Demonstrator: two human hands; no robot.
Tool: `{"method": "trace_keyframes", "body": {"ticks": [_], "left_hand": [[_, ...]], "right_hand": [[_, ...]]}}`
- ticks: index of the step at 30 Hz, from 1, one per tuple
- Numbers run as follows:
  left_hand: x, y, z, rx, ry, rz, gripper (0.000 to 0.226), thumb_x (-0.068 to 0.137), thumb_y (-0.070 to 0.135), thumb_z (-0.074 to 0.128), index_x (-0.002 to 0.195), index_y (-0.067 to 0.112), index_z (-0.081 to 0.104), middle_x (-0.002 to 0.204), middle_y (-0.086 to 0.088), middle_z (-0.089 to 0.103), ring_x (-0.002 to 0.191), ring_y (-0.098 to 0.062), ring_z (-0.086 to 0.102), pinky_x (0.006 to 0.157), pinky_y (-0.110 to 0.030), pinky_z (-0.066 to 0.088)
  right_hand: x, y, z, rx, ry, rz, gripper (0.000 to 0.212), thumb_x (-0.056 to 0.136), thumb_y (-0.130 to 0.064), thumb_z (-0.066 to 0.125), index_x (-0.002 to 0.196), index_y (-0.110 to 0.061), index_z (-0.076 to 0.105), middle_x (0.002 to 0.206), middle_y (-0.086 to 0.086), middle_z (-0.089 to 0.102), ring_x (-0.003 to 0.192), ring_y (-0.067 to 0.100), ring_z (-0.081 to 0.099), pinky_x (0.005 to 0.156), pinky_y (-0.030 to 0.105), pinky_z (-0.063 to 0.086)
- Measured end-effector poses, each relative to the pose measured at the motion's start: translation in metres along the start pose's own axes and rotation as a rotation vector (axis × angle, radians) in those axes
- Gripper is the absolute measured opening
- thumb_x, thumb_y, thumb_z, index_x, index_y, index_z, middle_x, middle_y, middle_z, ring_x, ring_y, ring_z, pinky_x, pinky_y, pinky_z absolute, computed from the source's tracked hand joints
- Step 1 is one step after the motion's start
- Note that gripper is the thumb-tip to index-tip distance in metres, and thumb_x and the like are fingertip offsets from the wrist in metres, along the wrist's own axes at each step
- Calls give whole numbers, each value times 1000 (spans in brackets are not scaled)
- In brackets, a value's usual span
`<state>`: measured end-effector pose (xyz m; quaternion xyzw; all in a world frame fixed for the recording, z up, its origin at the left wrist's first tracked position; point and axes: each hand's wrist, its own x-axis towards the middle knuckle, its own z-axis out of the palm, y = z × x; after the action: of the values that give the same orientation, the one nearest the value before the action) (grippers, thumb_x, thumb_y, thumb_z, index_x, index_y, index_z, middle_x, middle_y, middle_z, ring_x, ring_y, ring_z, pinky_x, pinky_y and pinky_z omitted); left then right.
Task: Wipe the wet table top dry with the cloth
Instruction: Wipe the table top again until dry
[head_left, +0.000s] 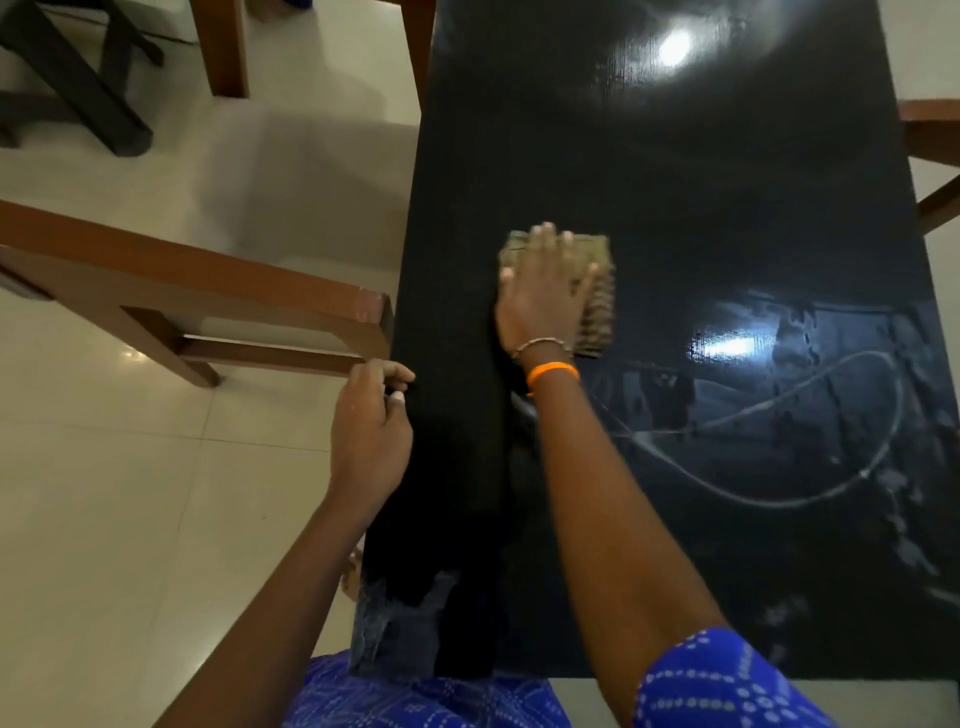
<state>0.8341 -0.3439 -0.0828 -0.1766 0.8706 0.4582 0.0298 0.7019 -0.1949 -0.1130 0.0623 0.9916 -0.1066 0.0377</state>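
1 table top (675, 171); on it 1 cloth (592, 270) w/ 1 hand; 1 hand at its left edge; 2 wristbands.

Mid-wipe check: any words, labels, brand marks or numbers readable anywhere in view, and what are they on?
None readable.
Cloth under the right hand: woven pattern only, no label.
Table top: light glare and wet streaks, no print.
Blue sleeve: white dots, no letters.
Left hand rests at the table edge and holds nothing printed.

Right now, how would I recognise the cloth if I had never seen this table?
Find the long black table top. Near its middle the right hand presses flat on the cloth, a folded yellowish-brown pad, the only pale thing on that surface.
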Motion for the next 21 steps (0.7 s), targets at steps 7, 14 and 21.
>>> {"method": "trace_keyframes", "body": {"ticks": [7, 14, 21], "left_hand": [[-15, -5, -4, 63, -22, 5, 25, 78, -9, 43, 88, 14, 47, 96, -2, 45, 90, -24, 46, 72, -31, 35], [-32, -1, 0, 120, -56, 45, 25, 85, 0, 50, 102, 18, 51, 111, 2, 45, 108, -19, 37, 84, -17, 24], [-44, -14, -7, 31, -75, 19, 35, 86, -4, 45, 115, 15, 48, 123, -5, 41, 117, -21, 38, 91, -19, 26]], "right_hand": [[-45, -29, 12, -60, -87, -494, 60, 95, -38, 35, 151, -18, 23, 159, -1, 23, 149, 18, 14, 114, 57, -7], [-42, 140, -31, -100, 17, 118, 57, 95, -46, 41, 149, -40, 23, 162, -6, 10, 150, 28, 1, 112, 65, -2], [-67, 143, -29, -14, 57, 487, 57, 96, -47, 36, 150, -41, 18, 162, 3, 8, 149, 35, 0, 114, 64, 6]]}}
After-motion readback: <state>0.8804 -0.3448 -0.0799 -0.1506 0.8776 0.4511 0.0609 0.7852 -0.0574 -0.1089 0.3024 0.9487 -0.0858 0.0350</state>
